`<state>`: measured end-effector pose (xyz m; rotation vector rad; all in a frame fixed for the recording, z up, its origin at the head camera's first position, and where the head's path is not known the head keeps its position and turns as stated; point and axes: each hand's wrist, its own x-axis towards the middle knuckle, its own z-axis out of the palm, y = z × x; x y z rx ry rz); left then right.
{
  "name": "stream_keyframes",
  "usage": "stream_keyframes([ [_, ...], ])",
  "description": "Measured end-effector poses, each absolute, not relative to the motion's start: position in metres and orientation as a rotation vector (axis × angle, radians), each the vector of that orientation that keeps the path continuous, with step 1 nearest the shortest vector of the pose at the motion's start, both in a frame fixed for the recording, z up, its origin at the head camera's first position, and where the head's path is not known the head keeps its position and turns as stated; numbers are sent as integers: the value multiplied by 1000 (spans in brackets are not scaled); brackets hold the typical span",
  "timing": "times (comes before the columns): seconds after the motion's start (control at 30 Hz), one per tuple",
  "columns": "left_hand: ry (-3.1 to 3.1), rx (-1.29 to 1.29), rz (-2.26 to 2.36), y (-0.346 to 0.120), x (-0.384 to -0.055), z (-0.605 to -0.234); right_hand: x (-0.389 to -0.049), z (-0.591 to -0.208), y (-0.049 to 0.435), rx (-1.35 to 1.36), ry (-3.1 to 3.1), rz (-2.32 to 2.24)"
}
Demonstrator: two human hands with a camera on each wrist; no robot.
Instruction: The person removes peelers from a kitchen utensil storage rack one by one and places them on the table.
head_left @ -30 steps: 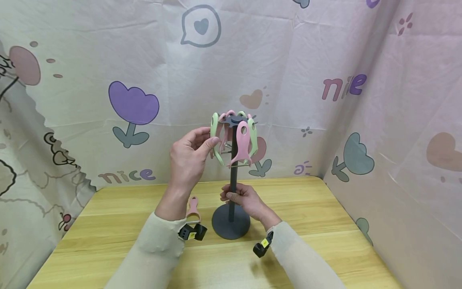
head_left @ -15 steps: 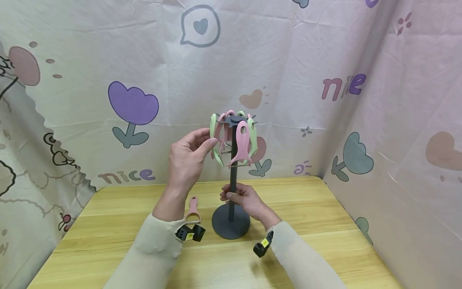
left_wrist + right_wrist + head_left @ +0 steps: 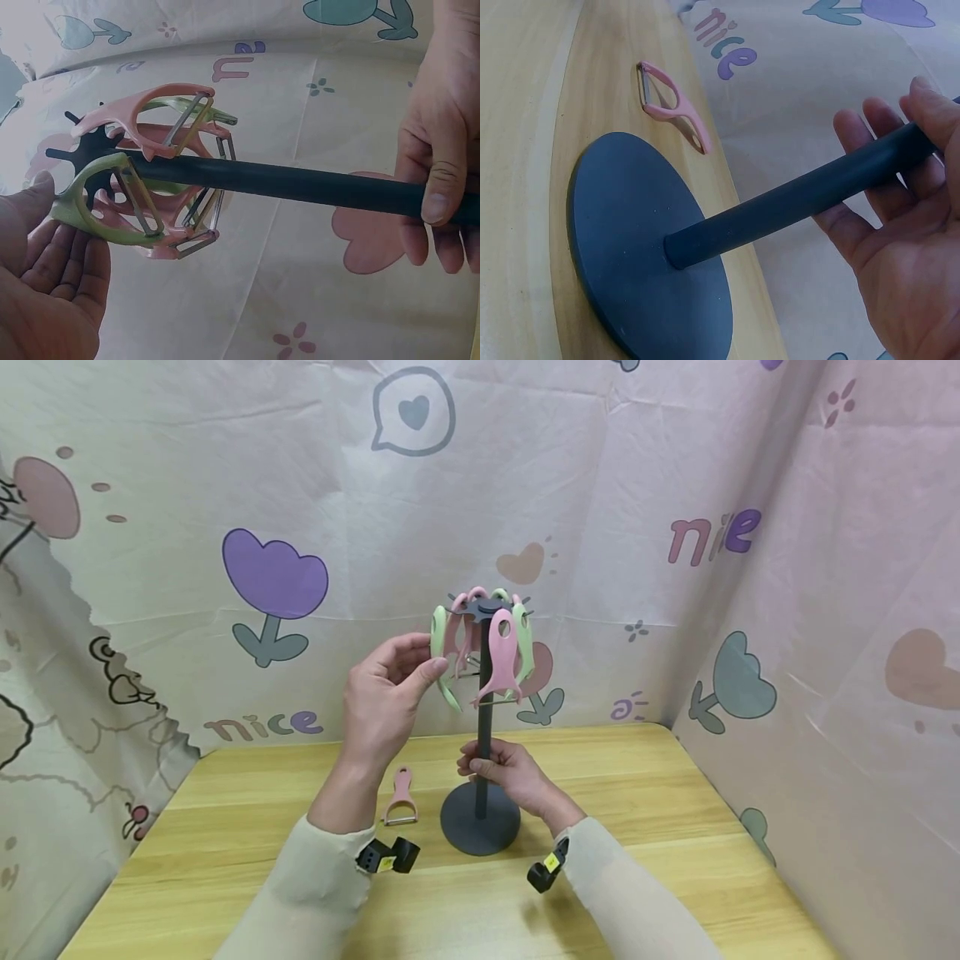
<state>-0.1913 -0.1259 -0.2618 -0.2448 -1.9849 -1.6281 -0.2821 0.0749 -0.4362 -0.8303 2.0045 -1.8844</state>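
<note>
A dark grey stand (image 3: 480, 822) rises from a round base, and several pink and green Y-shaped peelers hang from the hooks at its top. My left hand (image 3: 381, 697) pinches a green peeler (image 3: 438, 639) by its handle at the left side of the hooks. In the left wrist view that green peeler (image 3: 112, 202) lies between thumb and fingers; its handle end is hidden, so I cannot tell whether it is clear of its hook. A pink peeler (image 3: 503, 652) hangs at the front. Lower down, my right hand (image 3: 521, 777) holds the pole (image 3: 795, 199) with thumb and fingers curled round it.
Left of the base, a pink peeler (image 3: 402, 797) lies flat on the wooden table (image 3: 615, 860). A patterned cloth (image 3: 585, 485) hangs behind the table and along its sides.
My left hand has moved slightly left and down with the green peeler, whose top now stands farther from the hooks. The right hand and the stand have stayed in place.
</note>
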Motion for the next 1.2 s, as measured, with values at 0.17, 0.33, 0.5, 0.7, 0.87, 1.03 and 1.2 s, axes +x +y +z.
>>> stream_keyframes([
  [0.17,-1984,-228,-1621,-132,-182,-269,-282,-436,74,-820,2014,-1877],
  [0.33,-2013,-142,-1558,-148,-172,-283,-282,-437,73,-823,2017,-1870],
  [0.5,-2073,-45,-1464,-168,-168,-301,-283,-436,74,-837,2031,-1861],
  [0.7,-2158,69,-1384,-186,-169,-323,-283,-436,75,-832,2005,-1872],
  [0.87,-2219,131,-1336,-197,-171,-346,-282,-434,76,-839,1996,-1879],
  [1.03,-2276,193,-1253,-210,-176,-368,-282,-432,76,-827,2025,-1860],
  [1.2,-2338,244,-1212,-221,-182,-386,-282,-431,76,-829,2044,-1842],
])
